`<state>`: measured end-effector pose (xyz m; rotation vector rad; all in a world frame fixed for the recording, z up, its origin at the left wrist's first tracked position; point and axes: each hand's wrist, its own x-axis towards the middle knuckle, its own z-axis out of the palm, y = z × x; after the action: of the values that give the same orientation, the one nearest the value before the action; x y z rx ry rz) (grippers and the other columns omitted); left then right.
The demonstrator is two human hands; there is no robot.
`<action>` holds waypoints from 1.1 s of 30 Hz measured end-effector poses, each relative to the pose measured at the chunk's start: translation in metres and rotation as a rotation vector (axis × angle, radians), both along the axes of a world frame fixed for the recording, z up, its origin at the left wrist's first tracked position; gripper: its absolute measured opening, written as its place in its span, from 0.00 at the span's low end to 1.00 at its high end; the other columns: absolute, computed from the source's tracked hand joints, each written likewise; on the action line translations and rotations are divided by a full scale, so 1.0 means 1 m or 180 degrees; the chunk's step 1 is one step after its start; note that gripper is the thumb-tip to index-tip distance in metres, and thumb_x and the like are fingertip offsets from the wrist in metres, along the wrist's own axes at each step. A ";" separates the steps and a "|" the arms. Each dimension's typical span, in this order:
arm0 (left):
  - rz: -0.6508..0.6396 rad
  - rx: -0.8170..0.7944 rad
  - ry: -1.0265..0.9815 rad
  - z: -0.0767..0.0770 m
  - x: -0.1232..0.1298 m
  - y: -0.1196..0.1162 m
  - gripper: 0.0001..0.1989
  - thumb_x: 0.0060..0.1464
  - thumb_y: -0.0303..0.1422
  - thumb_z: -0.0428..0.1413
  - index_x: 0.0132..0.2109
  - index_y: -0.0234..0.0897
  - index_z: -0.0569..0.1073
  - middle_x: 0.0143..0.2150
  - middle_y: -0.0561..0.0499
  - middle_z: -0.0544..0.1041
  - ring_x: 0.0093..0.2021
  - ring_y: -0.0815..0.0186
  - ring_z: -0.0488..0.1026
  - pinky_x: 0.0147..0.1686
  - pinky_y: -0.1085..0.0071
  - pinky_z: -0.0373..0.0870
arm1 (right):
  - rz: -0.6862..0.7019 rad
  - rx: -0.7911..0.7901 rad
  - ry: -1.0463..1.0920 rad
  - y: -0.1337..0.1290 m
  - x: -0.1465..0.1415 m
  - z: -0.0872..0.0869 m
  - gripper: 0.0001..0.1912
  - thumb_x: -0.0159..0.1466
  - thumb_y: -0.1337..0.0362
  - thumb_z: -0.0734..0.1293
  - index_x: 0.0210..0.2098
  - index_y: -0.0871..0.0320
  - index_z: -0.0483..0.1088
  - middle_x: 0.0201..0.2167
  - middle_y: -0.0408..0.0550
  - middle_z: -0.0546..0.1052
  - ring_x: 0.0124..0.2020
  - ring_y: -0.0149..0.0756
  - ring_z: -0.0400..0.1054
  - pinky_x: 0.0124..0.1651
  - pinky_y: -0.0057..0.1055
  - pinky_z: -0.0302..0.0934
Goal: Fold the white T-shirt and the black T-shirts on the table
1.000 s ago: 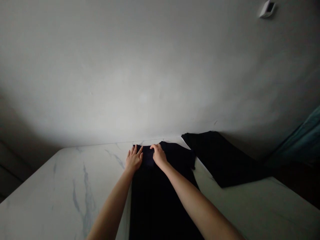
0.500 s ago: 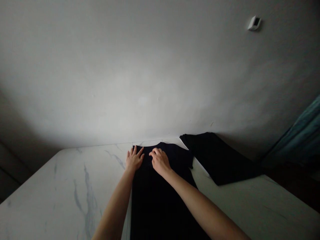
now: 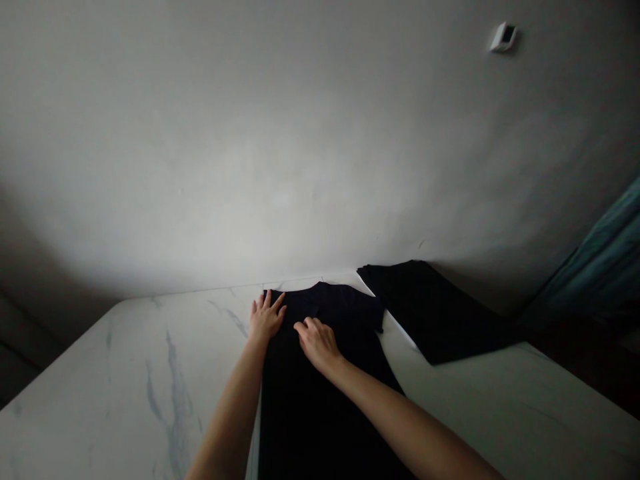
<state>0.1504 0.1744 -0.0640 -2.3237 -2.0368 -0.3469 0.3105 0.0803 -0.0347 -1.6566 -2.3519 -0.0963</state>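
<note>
A black garment (image 3: 320, 407) with a short sleeve at its right lies flat on a white marbled table, its far edge close to the wall. My left hand (image 3: 267, 317) rests with spread fingers on the garment's far left corner. Just right of it, my right hand (image 3: 316, 341) is on the cloth with its fingers curled together; whether it pinches any fabric is hidden.
The white table (image 3: 125, 387) with grey veins reaches back to a pale wall (image 3: 280, 167). A second dark folded cloth (image 3: 440, 313) lies at the back right. A small white box (image 3: 503, 37) hangs on the wall, and a teal curtain (image 3: 600, 240) is at far right.
My right hand has moved a little toward me over the garment, away from its far edge. My left hand has stayed at the corner. The view has shifted slightly.
</note>
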 end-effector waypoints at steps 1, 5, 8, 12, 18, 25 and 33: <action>0.0002 0.0005 0.0007 0.000 0.000 0.000 0.26 0.65 0.47 0.42 0.68 0.55 0.56 0.72 0.48 0.53 0.70 0.49 0.52 0.66 0.48 0.49 | 0.0002 -0.0039 0.0119 0.001 0.001 0.001 0.13 0.66 0.72 0.62 0.47 0.53 0.72 0.42 0.48 0.74 0.45 0.38 0.70 0.43 0.30 0.65; 0.0021 0.0000 0.0023 -0.001 0.000 0.001 0.27 0.65 0.47 0.42 0.68 0.54 0.55 0.73 0.47 0.53 0.70 0.49 0.52 0.66 0.48 0.49 | 0.0008 -0.0143 0.0548 0.004 0.009 0.002 0.15 0.64 0.73 0.64 0.46 0.51 0.74 0.44 0.47 0.74 0.49 0.35 0.68 0.46 0.26 0.64; 0.0036 -0.0009 0.0021 -0.001 0.000 0.002 0.27 0.65 0.48 0.42 0.68 0.55 0.55 0.73 0.48 0.53 0.70 0.49 0.52 0.67 0.48 0.49 | 0.0029 -0.0404 0.0532 0.004 0.012 0.002 0.16 0.64 0.73 0.63 0.46 0.52 0.76 0.43 0.48 0.75 0.48 0.35 0.70 0.48 0.27 0.64; 0.0046 -0.0009 0.0020 -0.002 0.000 0.002 0.27 0.65 0.48 0.41 0.68 0.55 0.56 0.73 0.47 0.53 0.70 0.48 0.52 0.67 0.48 0.49 | -0.0062 -0.0485 0.0361 -0.001 0.008 0.007 0.14 0.64 0.71 0.64 0.44 0.54 0.78 0.44 0.52 0.75 0.48 0.40 0.70 0.48 0.32 0.66; -0.0017 0.0055 0.0049 -0.005 0.000 0.003 0.26 0.65 0.47 0.42 0.68 0.55 0.56 0.73 0.47 0.53 0.70 0.48 0.52 0.66 0.46 0.50 | 0.0444 0.0100 0.0215 -0.007 -0.009 0.005 0.19 0.67 0.58 0.64 0.53 0.63 0.72 0.59 0.59 0.68 0.63 0.48 0.58 0.65 0.46 0.52; -0.0021 0.0059 0.0136 -0.003 0.000 0.003 0.26 0.65 0.46 0.41 0.68 0.54 0.55 0.72 0.47 0.54 0.70 0.49 0.52 0.66 0.47 0.50 | 0.1215 -0.0452 0.0032 -0.049 -0.023 -0.010 0.36 0.69 0.48 0.59 0.66 0.69 0.57 0.69 0.65 0.52 0.71 0.54 0.39 0.71 0.55 0.32; -0.0038 0.0054 0.0330 0.005 0.003 0.000 0.27 0.65 0.46 0.39 0.69 0.50 0.56 0.71 0.46 0.56 0.71 0.52 0.50 0.68 0.50 0.43 | 0.2699 -0.0234 0.0095 -0.151 -0.005 -0.021 0.37 0.70 0.44 0.55 0.70 0.61 0.48 0.70 0.59 0.51 0.71 0.48 0.42 0.69 0.51 0.44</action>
<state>0.1535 0.1739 -0.0591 -2.2935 -1.9661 -0.2377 0.3053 -0.0710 -0.0556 -0.5584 -2.8320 0.1774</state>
